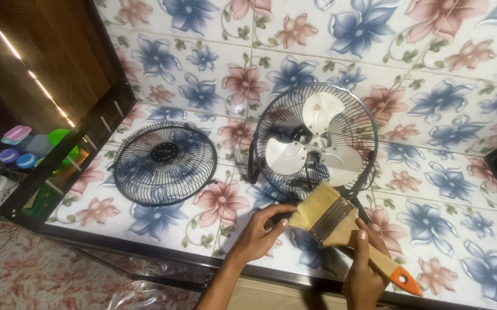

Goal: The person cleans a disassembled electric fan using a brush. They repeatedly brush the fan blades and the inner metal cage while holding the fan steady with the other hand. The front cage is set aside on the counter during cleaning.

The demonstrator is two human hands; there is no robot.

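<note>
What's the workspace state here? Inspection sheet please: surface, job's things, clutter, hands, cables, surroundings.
Surface: glossy floral-tiled counter, dark front edge.
Job's things: wide wooden-handled paintbrush with orange tip; black table fan with white blades, front grille off; detached black wire grille lying flat to its left.
Clutter: nothing seen on the counter.
Hands: right hand grips the brush handle; left hand touches the bristles.
Cables: nothing seen.
Surroundings: floral wall tiles; side shelf with plastic containers.

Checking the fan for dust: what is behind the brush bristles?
Behind the paintbrush bristles sits the fan lower rear grille and stand; three pale blades show above. The base beneath is hidden by the brush and left hand.
</note>
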